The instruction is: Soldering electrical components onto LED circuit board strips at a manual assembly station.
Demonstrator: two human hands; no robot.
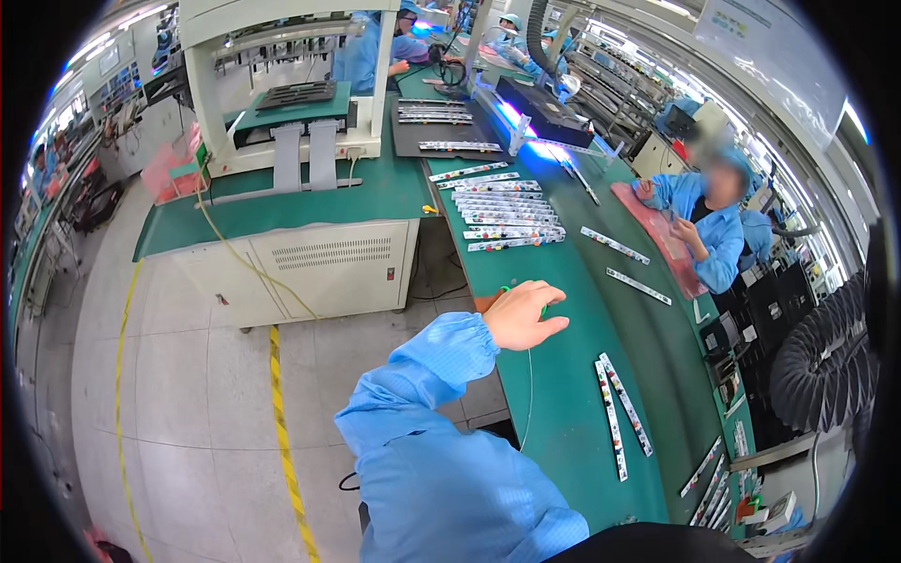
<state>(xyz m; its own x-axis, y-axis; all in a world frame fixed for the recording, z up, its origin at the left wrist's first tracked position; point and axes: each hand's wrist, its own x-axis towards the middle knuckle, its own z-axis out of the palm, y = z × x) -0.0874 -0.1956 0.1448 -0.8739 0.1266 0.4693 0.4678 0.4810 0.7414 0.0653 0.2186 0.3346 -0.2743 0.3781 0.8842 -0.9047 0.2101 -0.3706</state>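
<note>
My left hand (526,314) reaches over the near-left edge of the green workbench (563,394), back upward and blue sleeve (427,366) behind it. Thumb and forefinger are spread apart; the other fingers are partly hidden. Bits of a bright green object (545,311) show beside and beneath the hand, too covered to name. From under the hand a thin pale cord (530,399) runs down along the bench edge. Beyond the fingers lies a group of narrow circuit board strips (511,208), white with small coloured parts. My right hand is out of view.
Two strips (611,419) lie nearer me; more strips (710,493) are at the lower right. A white-framed machine (291,103) stands left. Across the bench, a person in blue (718,230) sits by a pink mat (657,230). A black duct (826,361) hangs right.
</note>
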